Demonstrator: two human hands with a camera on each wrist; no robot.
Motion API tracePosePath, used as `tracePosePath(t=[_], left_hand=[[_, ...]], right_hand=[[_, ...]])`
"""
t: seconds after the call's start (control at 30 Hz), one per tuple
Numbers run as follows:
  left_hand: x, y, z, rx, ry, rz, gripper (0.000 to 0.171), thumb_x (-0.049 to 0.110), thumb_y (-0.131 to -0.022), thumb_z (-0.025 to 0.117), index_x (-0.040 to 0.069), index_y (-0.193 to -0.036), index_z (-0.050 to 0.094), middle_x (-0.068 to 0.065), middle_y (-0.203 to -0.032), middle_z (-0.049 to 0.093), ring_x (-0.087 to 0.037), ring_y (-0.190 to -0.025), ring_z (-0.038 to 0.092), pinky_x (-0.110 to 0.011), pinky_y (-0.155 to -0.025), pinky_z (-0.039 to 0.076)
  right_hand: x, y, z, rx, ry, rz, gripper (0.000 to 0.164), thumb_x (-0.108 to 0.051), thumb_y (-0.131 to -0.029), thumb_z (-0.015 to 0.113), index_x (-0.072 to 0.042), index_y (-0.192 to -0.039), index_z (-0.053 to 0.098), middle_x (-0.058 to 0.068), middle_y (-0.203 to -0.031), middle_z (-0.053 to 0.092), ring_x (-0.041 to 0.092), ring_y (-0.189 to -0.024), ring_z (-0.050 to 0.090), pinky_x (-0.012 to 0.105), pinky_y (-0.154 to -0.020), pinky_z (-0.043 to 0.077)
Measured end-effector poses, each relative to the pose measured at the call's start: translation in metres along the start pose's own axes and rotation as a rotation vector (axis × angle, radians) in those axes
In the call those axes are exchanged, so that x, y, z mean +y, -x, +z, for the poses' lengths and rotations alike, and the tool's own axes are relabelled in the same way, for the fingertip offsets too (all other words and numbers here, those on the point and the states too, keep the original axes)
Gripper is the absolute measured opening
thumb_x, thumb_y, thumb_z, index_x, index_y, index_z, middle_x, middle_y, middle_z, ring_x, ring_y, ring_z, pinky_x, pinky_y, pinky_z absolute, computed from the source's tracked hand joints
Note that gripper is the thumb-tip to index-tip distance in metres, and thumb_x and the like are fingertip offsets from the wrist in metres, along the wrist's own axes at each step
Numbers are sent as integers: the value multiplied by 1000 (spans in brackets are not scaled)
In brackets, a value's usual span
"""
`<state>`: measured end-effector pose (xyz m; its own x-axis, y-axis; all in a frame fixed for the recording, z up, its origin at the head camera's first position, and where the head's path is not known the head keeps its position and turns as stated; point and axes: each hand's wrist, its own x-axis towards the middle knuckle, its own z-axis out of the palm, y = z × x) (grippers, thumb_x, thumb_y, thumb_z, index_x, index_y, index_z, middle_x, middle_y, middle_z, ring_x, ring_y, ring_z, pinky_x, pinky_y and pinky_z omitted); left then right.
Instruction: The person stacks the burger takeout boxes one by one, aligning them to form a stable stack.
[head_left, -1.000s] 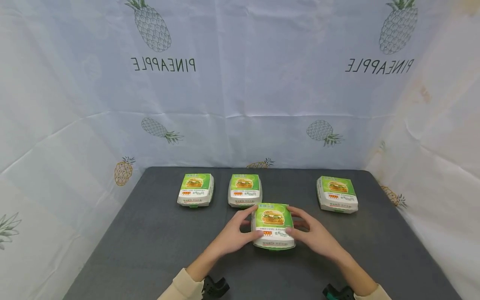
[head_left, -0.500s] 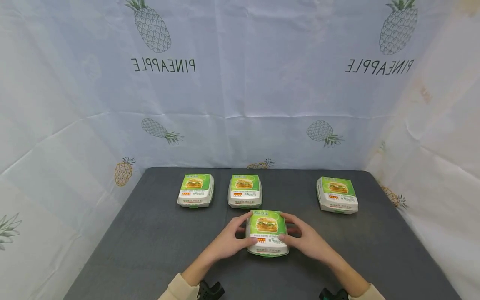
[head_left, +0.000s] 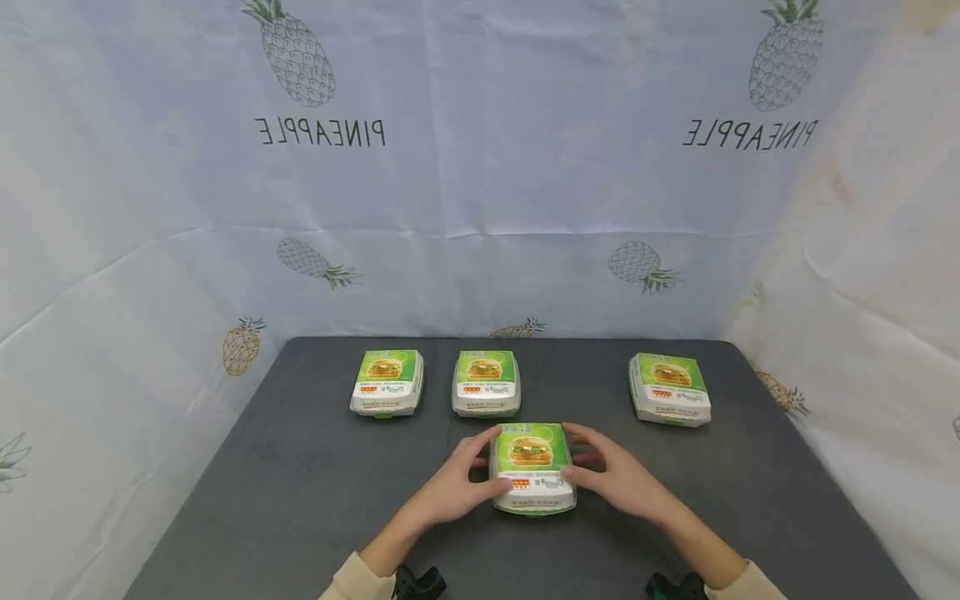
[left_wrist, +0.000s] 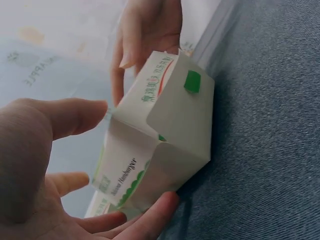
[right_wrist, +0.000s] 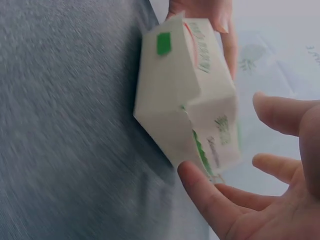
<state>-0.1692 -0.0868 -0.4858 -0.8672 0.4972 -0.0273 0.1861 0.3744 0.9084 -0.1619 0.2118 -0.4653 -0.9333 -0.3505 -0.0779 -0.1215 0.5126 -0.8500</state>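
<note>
Closed burger box (head_left: 532, 479) upright on the tabletop (head_left: 315, 467), near the person, before three similar boxes (head_left: 486, 383). Left hand (head_left: 453, 485) and right hand (head_left: 618, 482) flank it, each grip loose, fingers spread, not clasping. Setting-down looks done (from here, anyway); only the hands' clearing seems left. Green tab faces the person; near-square outline, no clear long axis.

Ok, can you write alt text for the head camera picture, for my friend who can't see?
A person's left hand and right hand curve at opposite sides of a green-and-white burger box. Farther back, a left box, a middle box and a right box, all matching, sit on a dark table before a pale pineapple-print cloth.
</note>
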Motion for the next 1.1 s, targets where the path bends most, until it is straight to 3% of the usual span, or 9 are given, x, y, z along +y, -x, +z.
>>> tracePosePath(t=[0.27,0.6,0.9,1.1], left_hand=[[-3,-4,-1,-22,9,18,80,34,-96,72,15,-162,29,-20,-150,34,-39,-128,52,-51,-96,48],[-6,-7,-2,-70,-2,39,75,35,-100,66,18,-162,27,-17,-153,33,-38,-131,49,-53,-103,44],[-3,-7,-1,-71,-16,44,73,35,-102,63,19,-163,26,-17,-154,32,-39,-130,50,-53,-102,44],[-6,-7,2,-71,-15,44,73,36,-102,62,19,-163,25,-16,-155,32,-38,-131,49,-52,-103,43]], right_hand=[[-6,7,-28,69,123,-34,71,-41,-98,68,-10,-155,41,26,-147,48,44,-126,55,55,-92,52],[-11,15,-69,242,257,-91,69,-37,-101,65,-2,-155,39,28,-150,43,49,-131,48,59,-100,47],[9,7,-102,438,527,-88,67,-36,-101,65,2,-151,41,32,-148,40,57,-132,36,72,-91,37],[31,2,-119,509,550,-79,69,-34,-100,67,4,-150,41,36,-147,36,60,-132,30,76,-93,31]])
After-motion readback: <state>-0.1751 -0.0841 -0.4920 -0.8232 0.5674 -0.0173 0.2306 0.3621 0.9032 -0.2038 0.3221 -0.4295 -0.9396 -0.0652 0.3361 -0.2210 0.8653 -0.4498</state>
